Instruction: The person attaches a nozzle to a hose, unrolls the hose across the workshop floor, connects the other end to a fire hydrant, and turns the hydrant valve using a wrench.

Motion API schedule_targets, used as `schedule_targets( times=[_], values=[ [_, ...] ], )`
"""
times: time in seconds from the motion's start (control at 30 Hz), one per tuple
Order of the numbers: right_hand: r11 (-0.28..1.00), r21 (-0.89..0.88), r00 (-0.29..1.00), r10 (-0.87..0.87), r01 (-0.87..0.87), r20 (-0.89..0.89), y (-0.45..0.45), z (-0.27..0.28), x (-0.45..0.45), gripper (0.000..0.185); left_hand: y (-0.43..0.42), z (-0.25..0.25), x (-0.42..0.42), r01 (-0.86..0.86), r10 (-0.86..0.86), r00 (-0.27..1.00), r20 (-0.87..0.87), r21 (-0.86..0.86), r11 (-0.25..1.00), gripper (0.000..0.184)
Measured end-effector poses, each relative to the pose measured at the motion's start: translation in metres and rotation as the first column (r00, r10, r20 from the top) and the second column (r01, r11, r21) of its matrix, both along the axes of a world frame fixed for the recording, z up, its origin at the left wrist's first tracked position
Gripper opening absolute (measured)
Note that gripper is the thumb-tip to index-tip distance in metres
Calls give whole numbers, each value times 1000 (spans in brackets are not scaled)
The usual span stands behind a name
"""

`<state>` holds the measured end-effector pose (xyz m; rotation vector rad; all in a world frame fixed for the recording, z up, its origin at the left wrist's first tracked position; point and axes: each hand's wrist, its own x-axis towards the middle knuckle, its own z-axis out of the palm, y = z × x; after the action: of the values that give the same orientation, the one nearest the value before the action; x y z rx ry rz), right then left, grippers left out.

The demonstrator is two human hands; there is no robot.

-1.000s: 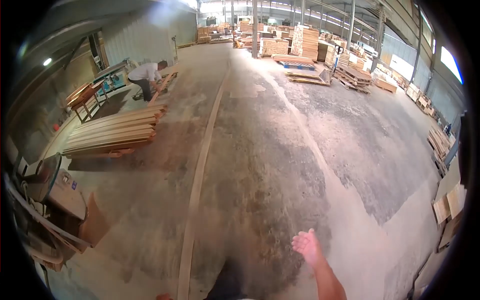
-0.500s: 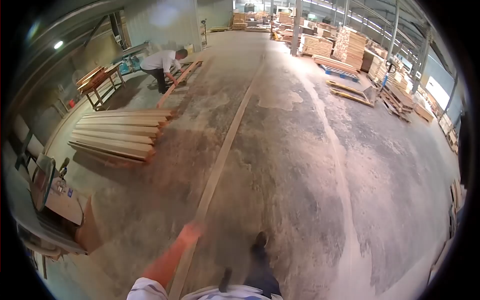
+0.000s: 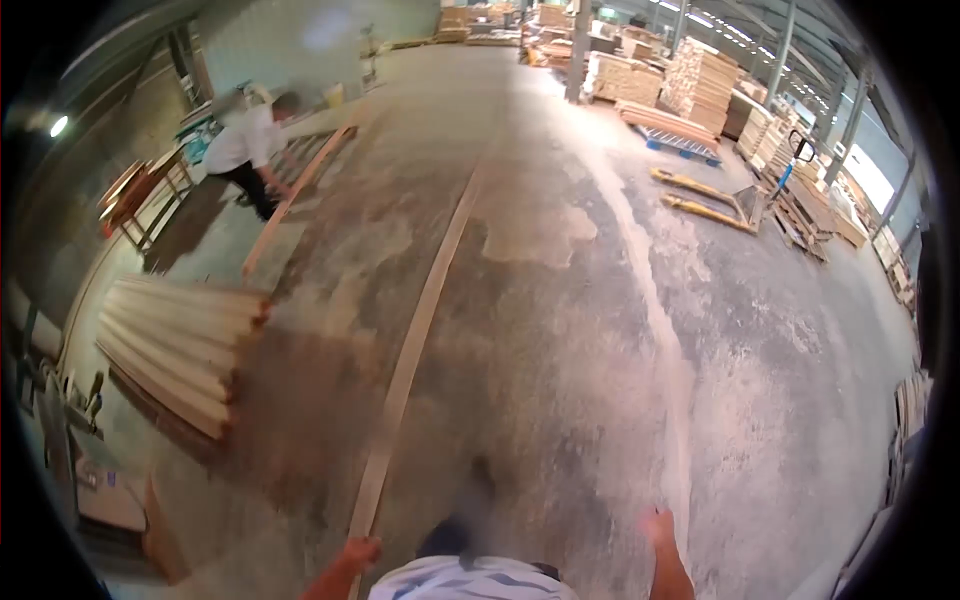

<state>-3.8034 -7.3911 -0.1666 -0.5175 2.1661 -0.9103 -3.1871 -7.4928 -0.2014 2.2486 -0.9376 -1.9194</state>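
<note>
1. Floor fills most of the view, with a pale strip running lengthwise along it.
2. Left hand hangs low in front of the body, over the near end of the pale strip as seen from above. Whether it touches the strip cannot be told; apart looks likelier.
3. Right hand is out on the other side of the striped shirt, well apart from the left. Its fingers look loosely curled.
4. Neither hand shows anything pinched in it. Both are blurred, so it is unclear whether the fingers are spread or pressed together.
5. Boards lie in a low stack to the left, well apart from both hands. Beyond them, another person bends over a long reddish board.
6. Yellow forks of a pallet truck rest on the floor to the right, near a blue pallet.
7. By judgement, this is walking rather than handling; keeping balance and clear footing is what the stride calls for.
</note>
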Motion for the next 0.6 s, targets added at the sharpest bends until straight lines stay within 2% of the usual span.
schedule_targets(
  times=[0.03, 0.07, 0.13, 0.2, 0.27, 0.3, 0.37, 0.43, 0.47, 0.5, 0.53, 0.57, 0.6],
  values=[
    [999, 18, 998, -36, 37, -55, -27, -6, -13, 23, -52, 9, -23, 99, -99, 991, 93, 10, 995, 25],
    [997, 61, 996, -32, 37, -83, -41, -13, -20, 23, -89, 12, -42, 104, -106, 991, 80, 34, 994, 25],
    [983, 184, 995, 17, 1, -95, -72, -32, -37, 23, -191, 10, -89, -103, 96, 994, -50, -162, 981, 25],
    [950, 307, 996, 78, -59, -51, -93, -57, -49, 24, -296, 7, -124, -130, 81, 965, -248, -188, 974, 26],
    [911, 400, 995, 94, -98, 31, -129, -86, -63, 25, -409, 74, -187, 60, -108, 984, -145, -302, 951, 28],
    [896, 432, 994, 80, -105, 76, -155, -98, -71, 26, -465, 73, -206, 60, -109, 984, -140, -312, 948, 28],
    [869, 477, 988, 83, -134, 127, -212, -120, -88, 27, -551, 60, -238, -24, -94, 975, -200, -521, 853, 30],
    [838, 490, 971, 204, -239, 125, -281, -143, -111, 29, -610, 63, -260, -38, -79, 976, -203, -517, 855, 32],
    [783, 500, 922, 375, -369, 95, -326, -151, -127, 31, -649, 66, -274, -59, -68, 974, -217, -530, 846, 33],
    [579, 545, 703, 710, -606, 27, -371, -157, -145, 32, -670, 47, -275, -78, -39, 977, -208, -524, 848, 31],
    [353, 592, 412, 910, -724, -40, -419, -161, -163, 33, -686, 46, -273, -64, -40, 981, -189, -511, 857, 31],
    [272, 608, 277, 957, -746, -88, -475, -161, -182, 34, -704, 48, -272, 35, -90, 991, -102, -448, 893, 30],
    [413, 533, 462, 886, -738, -47, -527, -172, -208, 34, -737, 46, -280, 126, -148, 989, -28, -380, 916, 29]
  ],
)
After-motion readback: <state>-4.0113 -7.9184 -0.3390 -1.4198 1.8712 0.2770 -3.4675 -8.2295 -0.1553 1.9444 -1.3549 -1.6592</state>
